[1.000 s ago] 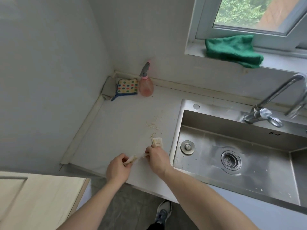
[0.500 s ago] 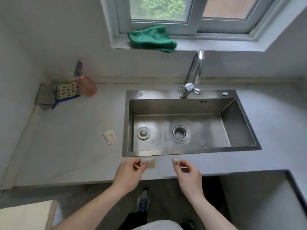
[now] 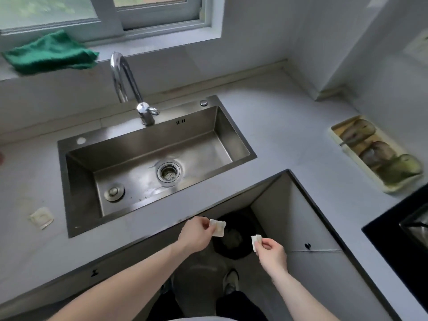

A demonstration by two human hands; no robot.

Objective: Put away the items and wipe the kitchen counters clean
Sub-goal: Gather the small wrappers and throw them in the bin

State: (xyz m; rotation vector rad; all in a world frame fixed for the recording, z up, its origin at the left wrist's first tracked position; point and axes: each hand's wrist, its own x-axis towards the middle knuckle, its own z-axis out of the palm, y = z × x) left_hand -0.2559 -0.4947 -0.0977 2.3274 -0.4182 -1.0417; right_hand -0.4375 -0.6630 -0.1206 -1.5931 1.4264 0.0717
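Paper scraps, one pinched in left hand (image 3: 196, 235), one in right hand (image 3: 272, 252), hung over dark bin (image 3: 234, 242) below bench (image 3: 289, 144); disposal step, next probably releasing both, third scrap (image 3: 41, 217) remaining.

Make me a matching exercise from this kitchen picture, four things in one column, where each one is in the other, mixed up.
Things:
1. crumpled green cloth
2. small white packet lying flat
3. cream tray of sliced vegetables
4. round metal drain strainer

Places:
A. in the steel sink's floor
B. counter left of the sink
C. window sill
D. counter at the right wall

Pairs: 1-C, 2-B, 3-D, 4-A
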